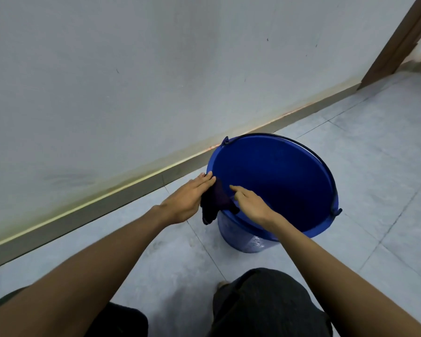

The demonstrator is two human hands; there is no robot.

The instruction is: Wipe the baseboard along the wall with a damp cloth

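A dark cloth (215, 201) hangs over the near left rim of a blue bucket (277, 181) that stands on the tiled floor. My left hand (188, 199) lies flat against the cloth from the outside of the rim, fingers touching it. Just inside the rim, my right hand (249, 204) pinches the cloth's other side with its fingertips. A grey baseboard (102, 206) runs along the foot of the pale wall, from lower left to upper right, right behind the bucket. Yellowish stains mark the wall just above it.
A brown door frame (399, 42) stands at the far right end of the wall. The floor is light grey tile (374, 147). My knees in dark trousers (265, 302) are at the bottom of the view, close to the bucket.
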